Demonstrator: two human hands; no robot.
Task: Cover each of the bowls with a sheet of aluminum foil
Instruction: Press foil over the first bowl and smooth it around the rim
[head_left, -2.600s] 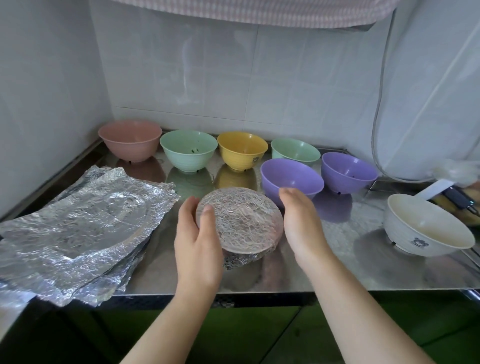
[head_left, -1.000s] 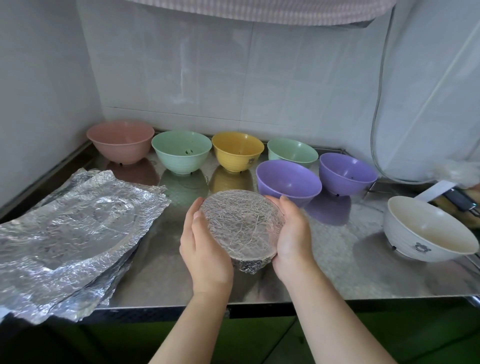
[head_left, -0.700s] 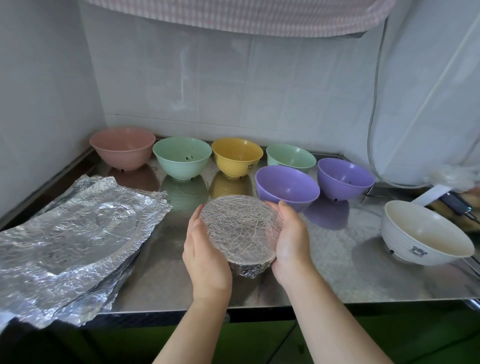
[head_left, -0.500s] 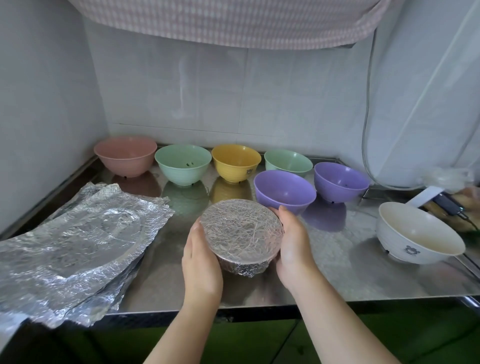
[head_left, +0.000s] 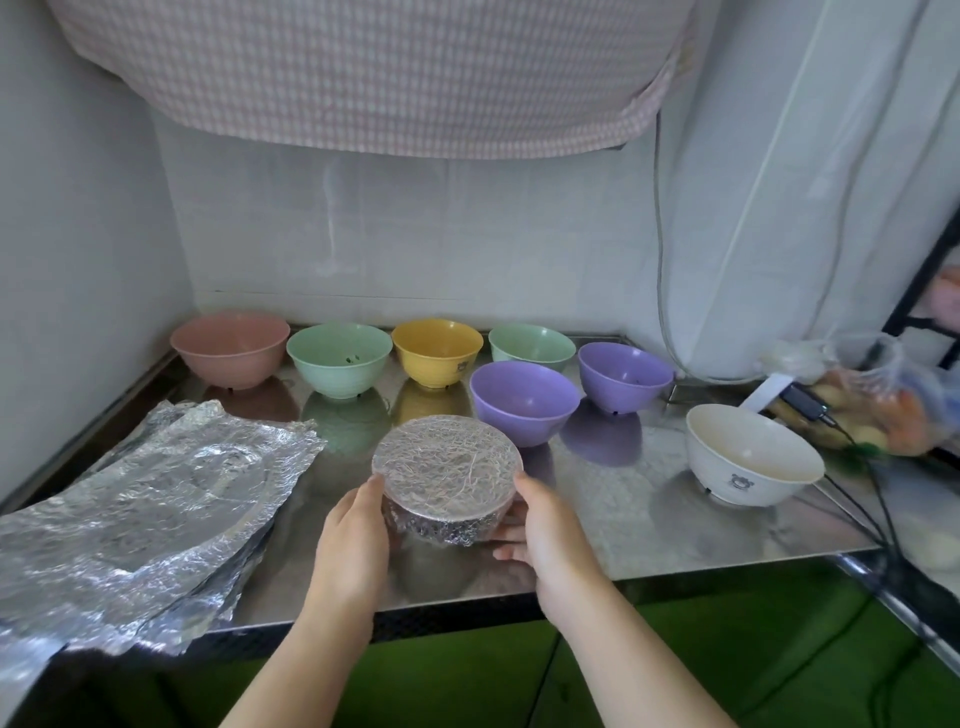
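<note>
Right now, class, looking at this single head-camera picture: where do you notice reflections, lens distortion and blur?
Head view: the steel counter mirrors the bowls, clearest under the yellow bowl; the wide lens bows the right-hand wall and cable; the bag of food at the right edge is soft; the foil-covered bowl between the hands stays sharp.

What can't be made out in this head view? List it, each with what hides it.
- Foil-covered bowl: colour and contents, hidden by foil.
- Fingertips of left hand and right hand: behind the bowl.
- Foil stack: sheet count unclear; cut by left edge.
- Plastic bag: contents blurred at right edge.
- White bowl: printed mark too small.
</note>
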